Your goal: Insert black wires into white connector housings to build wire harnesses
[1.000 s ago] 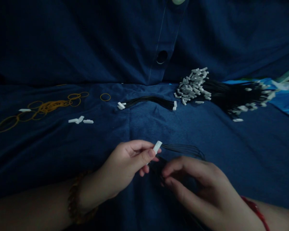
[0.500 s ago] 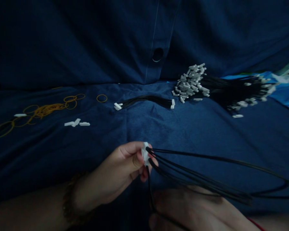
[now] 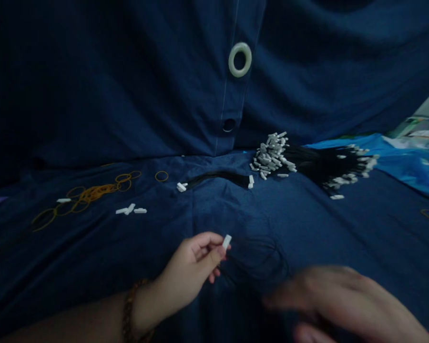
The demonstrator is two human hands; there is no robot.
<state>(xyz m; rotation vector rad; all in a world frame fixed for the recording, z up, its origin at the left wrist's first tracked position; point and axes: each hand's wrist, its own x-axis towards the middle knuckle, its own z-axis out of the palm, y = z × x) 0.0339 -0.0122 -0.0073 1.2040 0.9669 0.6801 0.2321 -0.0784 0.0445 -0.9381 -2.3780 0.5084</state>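
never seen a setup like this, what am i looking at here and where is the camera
There is no machine here, just a person's two bare hands, seen from one camera worn on the head, looking forward and down. The left hand pinches a small white connector, with thin dark wires beside it. The right hand is blurred, so I can't tell whether it holds anything. On the dark blue cloth lie yellow loops, a few loose white pieces, a small black wire bundle and a larger bundle, both with white ends.
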